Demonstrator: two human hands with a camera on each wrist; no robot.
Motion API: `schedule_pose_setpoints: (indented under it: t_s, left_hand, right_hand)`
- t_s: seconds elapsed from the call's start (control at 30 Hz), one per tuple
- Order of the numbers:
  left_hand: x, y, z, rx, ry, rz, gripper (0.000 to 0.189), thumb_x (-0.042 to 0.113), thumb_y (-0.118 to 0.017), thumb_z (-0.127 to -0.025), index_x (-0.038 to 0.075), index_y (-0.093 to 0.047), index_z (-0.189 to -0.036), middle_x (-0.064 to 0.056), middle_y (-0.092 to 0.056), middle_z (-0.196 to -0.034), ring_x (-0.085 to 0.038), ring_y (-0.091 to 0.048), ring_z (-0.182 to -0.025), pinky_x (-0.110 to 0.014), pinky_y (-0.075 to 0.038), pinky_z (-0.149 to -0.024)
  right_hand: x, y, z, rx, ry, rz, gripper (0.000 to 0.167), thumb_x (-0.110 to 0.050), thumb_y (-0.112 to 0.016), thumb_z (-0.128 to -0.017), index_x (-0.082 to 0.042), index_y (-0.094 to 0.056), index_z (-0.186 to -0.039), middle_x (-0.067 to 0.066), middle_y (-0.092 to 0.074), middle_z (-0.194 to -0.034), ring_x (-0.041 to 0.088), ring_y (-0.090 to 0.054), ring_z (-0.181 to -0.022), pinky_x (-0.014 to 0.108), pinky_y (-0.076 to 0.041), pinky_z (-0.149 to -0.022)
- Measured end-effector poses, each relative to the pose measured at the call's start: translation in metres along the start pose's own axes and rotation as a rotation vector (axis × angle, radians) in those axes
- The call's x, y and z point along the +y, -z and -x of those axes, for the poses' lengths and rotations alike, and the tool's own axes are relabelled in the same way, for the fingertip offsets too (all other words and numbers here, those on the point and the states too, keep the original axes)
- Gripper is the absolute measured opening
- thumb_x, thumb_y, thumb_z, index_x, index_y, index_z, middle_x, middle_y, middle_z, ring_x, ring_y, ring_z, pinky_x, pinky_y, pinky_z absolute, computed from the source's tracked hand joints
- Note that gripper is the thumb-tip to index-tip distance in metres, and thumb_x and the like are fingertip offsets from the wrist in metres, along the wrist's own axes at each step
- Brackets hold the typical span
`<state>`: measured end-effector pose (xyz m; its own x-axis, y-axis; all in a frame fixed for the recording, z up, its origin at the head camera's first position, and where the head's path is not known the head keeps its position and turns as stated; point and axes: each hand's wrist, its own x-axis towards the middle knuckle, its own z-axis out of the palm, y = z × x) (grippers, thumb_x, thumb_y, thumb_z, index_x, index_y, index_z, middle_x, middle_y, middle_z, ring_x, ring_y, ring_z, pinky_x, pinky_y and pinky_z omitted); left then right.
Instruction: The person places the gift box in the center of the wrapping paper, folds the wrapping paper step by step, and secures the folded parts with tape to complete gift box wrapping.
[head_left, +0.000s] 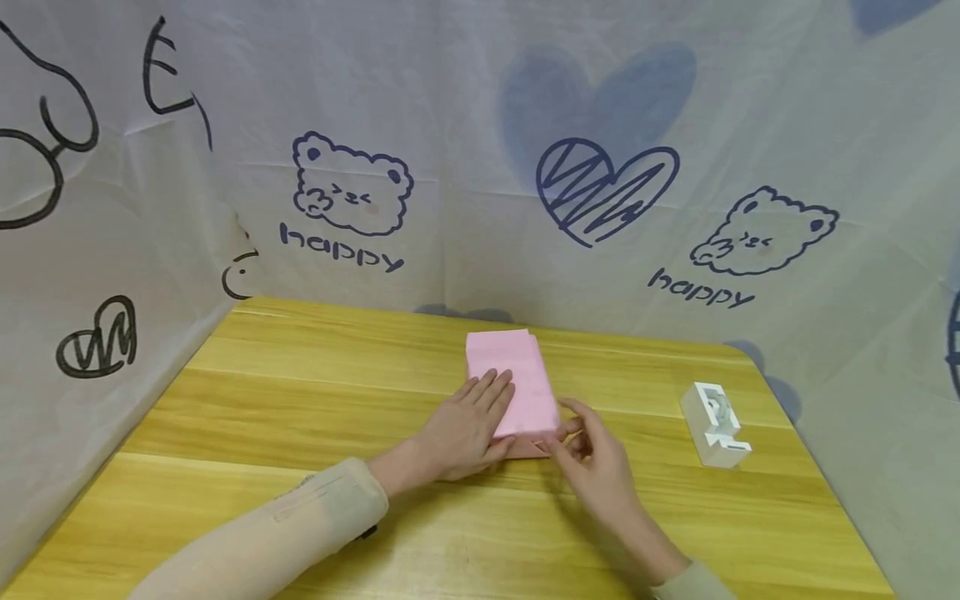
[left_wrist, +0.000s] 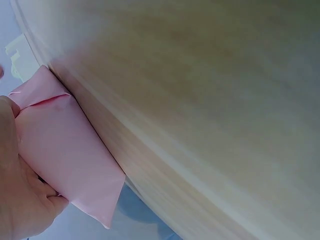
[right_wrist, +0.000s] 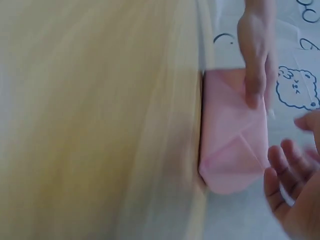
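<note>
A box-shaped package in pink paper (head_left: 528, 396) lies on the wooden table, its folded near end facing me. My left hand (head_left: 465, 427) rests flat across its top with fingers extended, and the thumb lies at the near end. In the right wrist view, that thumb is over the paper near the package's far edge, and triangular folds (right_wrist: 235, 155) cross the end. Beside the near right corner is my right hand (head_left: 600, 467), fingers loosely bent. The right wrist view shows these fingers (right_wrist: 287, 172) holding nothing. Pink paper (left_wrist: 70, 145) also shows beyond my left hand in the left wrist view.
A white tape dispenser (head_left: 712, 425) with a roll in it stands to the right on the table (head_left: 300, 400). Behind and at the sides hangs a pale cloth (head_left: 465, 233) with bear and heart drawings, meeting the table's back edge.
</note>
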<state>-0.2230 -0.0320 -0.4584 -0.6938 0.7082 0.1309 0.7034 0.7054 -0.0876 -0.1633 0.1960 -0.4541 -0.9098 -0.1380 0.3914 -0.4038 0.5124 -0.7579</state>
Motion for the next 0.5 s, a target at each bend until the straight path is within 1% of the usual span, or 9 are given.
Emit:
schedule_pose_setpoints:
  t_s: [0.03, 0.1, 0.13, 0.17, 0.2, 0.23, 0.3, 0.43, 0.5]
  left_hand:
    - [0.000, 0.000, 0.000, -0.006, 0.003, -0.001, 0.076, 0.053, -0.034, -0.109, -0.003, -0.029, -0.162, -0.021, -0.021, -0.170, -0.036, -0.023, -0.157, -0.046, -0.022, -0.128]
    - [0.000, 0.000, 0.000, -0.013, 0.004, -0.005, 0.077, 0.054, -0.032, -0.110, -0.002, -0.028, -0.162, -0.020, -0.021, -0.170, -0.036, -0.022, -0.157, -0.045, -0.022, -0.128]
    - [0.000, 0.000, 0.000, -0.017, 0.006, -0.005, 0.077, 0.054, -0.031, -0.110, -0.002, -0.028, -0.162, -0.020, -0.020, -0.170, -0.035, -0.021, -0.157, -0.045, -0.021, -0.128]
    - [-0.001, 0.000, 0.000, -0.017, 0.004, -0.005, 0.077, 0.054, -0.031, -0.110, -0.002, -0.028, -0.162, -0.020, -0.020, -0.170, -0.035, -0.022, -0.157, -0.045, -0.022, -0.128]
    - [-0.001, 0.000, 0.000, -0.014, 0.002, -0.006, 0.077, 0.054, -0.031, -0.110, -0.002, -0.028, -0.162, -0.020, -0.021, -0.170, -0.036, -0.022, -0.157, -0.045, -0.023, -0.128]
    - [-0.001, -0.001, 0.000, -0.010, -0.001, -0.005, 0.077, 0.054, -0.032, -0.110, -0.003, -0.029, -0.162, -0.020, -0.022, -0.170, -0.036, -0.023, -0.157, -0.045, -0.023, -0.128]
    - [-0.001, -0.001, 0.001, -0.001, -0.005, -0.009, 0.077, 0.054, -0.034, -0.110, -0.003, -0.030, -0.161, -0.020, -0.023, -0.170, -0.036, -0.024, -0.157, -0.046, -0.025, -0.127]
    - [-0.001, 0.000, 0.001, 0.002, -0.007, -0.012, 0.077, 0.054, -0.035, -0.109, -0.003, -0.031, -0.161, -0.020, -0.024, -0.169, -0.036, -0.025, -0.156, -0.046, -0.026, -0.127]
    - [-0.001, 0.000, 0.001, 0.003, -0.009, -0.012, 0.078, 0.055, -0.036, -0.109, -0.003, -0.031, -0.161, -0.020, -0.025, -0.169, -0.036, -0.025, -0.156, -0.046, -0.026, -0.127]
  right_hand:
    - [0.001, 0.002, -0.001, -0.003, 0.117, 0.081, 0.045, -0.001, -0.079, -0.090, -0.007, -0.065, -0.132, 0.002, -0.070, -0.096, 0.012, -0.065, -0.073, 0.028, -0.058, -0.063]
    - [0.004, 0.004, -0.003, -0.018, 0.325, 0.216, 0.032, -0.002, -0.080, -0.088, -0.007, -0.073, -0.118, 0.002, -0.070, -0.105, 0.015, -0.067, -0.088, 0.030, -0.060, -0.077]
    - [0.005, 0.004, -0.004, -0.034, 0.405, 0.265, 0.029, -0.002, -0.079, -0.088, -0.008, -0.074, -0.116, 0.002, -0.071, -0.109, 0.017, -0.068, -0.095, 0.032, -0.059, -0.084]
    - [0.006, 0.003, -0.004, -0.049, 0.465, 0.307, 0.027, -0.002, -0.078, -0.088, -0.009, -0.076, -0.115, 0.001, -0.071, -0.113, 0.019, -0.067, -0.101, 0.034, -0.057, -0.090]
    - [0.007, 0.002, -0.005, -0.066, 0.502, 0.343, 0.027, -0.003, -0.076, -0.089, -0.009, -0.076, -0.116, 0.001, -0.071, -0.117, 0.020, -0.066, -0.106, 0.035, -0.055, -0.095]
    - [0.008, 0.001, -0.006, -0.088, 0.522, 0.377, 0.029, -0.004, -0.075, -0.090, -0.009, -0.076, -0.118, 0.001, -0.071, -0.119, 0.022, -0.065, -0.110, 0.036, -0.053, -0.099]
    - [0.009, -0.001, -0.008, -0.126, 0.534, 0.431, 0.031, -0.007, -0.072, -0.092, -0.009, -0.076, -0.122, 0.001, -0.071, -0.124, 0.023, -0.063, -0.113, 0.040, -0.051, -0.102]
    - [0.009, -0.002, -0.010, -0.180, 0.502, 0.548, 0.034, -0.013, -0.069, -0.095, -0.012, -0.074, -0.129, 0.002, -0.068, -0.132, 0.025, -0.060, -0.121, 0.047, -0.050, -0.105]
    - [0.009, -0.002, -0.011, -0.202, 0.490, 0.587, 0.037, -0.016, -0.069, -0.095, -0.014, -0.072, -0.132, 0.003, -0.066, -0.137, 0.027, -0.058, -0.124, 0.049, -0.049, -0.105]
